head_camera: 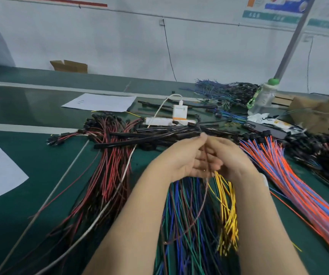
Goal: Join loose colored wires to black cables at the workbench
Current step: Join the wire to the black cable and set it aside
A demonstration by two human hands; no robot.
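My left hand (181,157) and my right hand (229,155) meet at the bench's middle, fingertips pinched together around a thin brownish wire (203,203) that droops toward me between my forearms. What sits at the wire's upper end is hidden by my fingers. Below my hands lies a bundle of blue, green and dark wires (183,225), with yellow wires (227,211) just to its right. Black cables (159,135) lie crosswise just beyond my hands.
Red-and-black wire harnesses (108,171) spread at left, orange-blue wires (290,179) at right. A white charger and power strip (179,114), a plastic bottle (263,98), a phone (263,130), paper sheets (100,102) and a cardboard box (68,66) sit farther back on the green mat.
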